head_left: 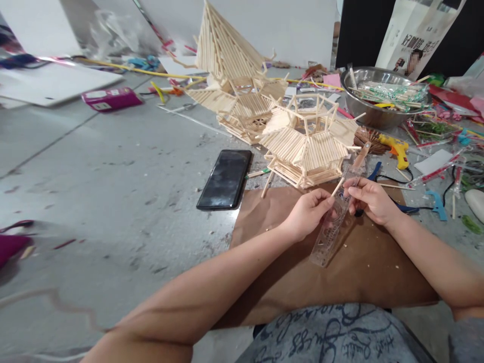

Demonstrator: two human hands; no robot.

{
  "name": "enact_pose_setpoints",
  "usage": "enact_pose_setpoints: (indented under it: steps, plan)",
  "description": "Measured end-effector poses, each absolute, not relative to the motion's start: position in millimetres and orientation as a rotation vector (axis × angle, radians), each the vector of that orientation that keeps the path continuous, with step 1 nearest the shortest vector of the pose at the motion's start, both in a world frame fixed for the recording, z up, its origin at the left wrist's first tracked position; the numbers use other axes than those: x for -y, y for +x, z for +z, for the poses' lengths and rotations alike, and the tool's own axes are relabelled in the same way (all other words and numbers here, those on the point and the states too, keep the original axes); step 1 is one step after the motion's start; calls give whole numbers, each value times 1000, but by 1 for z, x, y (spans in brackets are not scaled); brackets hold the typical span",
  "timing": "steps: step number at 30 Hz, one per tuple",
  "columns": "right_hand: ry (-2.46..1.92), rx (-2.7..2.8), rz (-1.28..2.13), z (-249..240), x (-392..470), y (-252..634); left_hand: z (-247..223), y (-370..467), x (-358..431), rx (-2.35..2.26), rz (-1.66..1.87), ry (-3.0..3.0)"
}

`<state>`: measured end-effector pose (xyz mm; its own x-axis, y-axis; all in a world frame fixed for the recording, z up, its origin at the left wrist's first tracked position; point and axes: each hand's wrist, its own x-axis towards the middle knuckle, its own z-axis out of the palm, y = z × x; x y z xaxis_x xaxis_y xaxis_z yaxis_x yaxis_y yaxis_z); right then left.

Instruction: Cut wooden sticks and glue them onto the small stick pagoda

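My left hand [312, 212] pinches a short pale wooden stick [338, 187], held over a clear plastic ruler [324, 242]. The ruler slants away from me above brown paper, and my right hand [368, 199] grips its far part between thumb and fingers. Just beyond my hands stands a small tiered structure of wooden sticks [321, 151], with a ring of posts on top. Behind it to the left rises a second stick structure with a tall pointed roof [230, 50].
A black phone [225, 179] lies left of the brown paper [264, 242]. A yellow glue gun [397, 149] and blue-handled pliers [374, 171] are to the right. A metal bowl [363, 108] of wrapped bits stands behind. A purple packet [111, 99] lies at the left among scraps.
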<state>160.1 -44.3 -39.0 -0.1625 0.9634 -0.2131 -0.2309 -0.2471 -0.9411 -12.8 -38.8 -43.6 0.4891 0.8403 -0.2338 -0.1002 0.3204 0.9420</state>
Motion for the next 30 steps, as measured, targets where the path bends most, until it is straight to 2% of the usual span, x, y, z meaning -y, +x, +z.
enact_pose_setpoints:
  steps: [17,26,30]
  plan:
    - [-1175,1299,1667,-43,50,158,-42,-14,38,-904,768,1193]
    - [-1168,1148,1701,-43,50,156,-43,-14,36,-868,778,1259]
    - [-1156,1007,1570,-42,47,159,-43,-15,37,-917,778,1247]
